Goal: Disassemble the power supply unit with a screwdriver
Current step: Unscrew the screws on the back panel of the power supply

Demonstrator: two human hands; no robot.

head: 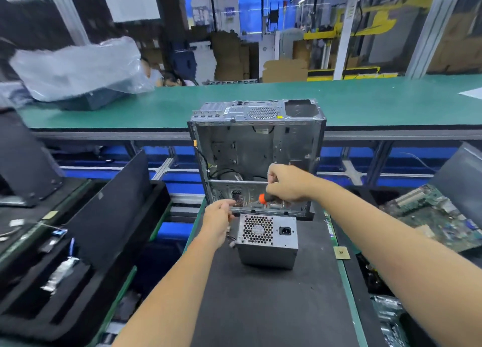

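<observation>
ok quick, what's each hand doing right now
left hand: fingers curled at the left edge of the power supply unit; grip cannot be told.
right hand: closed on the screwdriver.

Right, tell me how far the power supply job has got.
Done: the grey metal power supply box sits out of the open silver computer case, on the black mat.
In hand: the right hand grips the orange-and-black screwdriver; the left hand reaches beside the box.
Left: the box's cover looks closed.
</observation>
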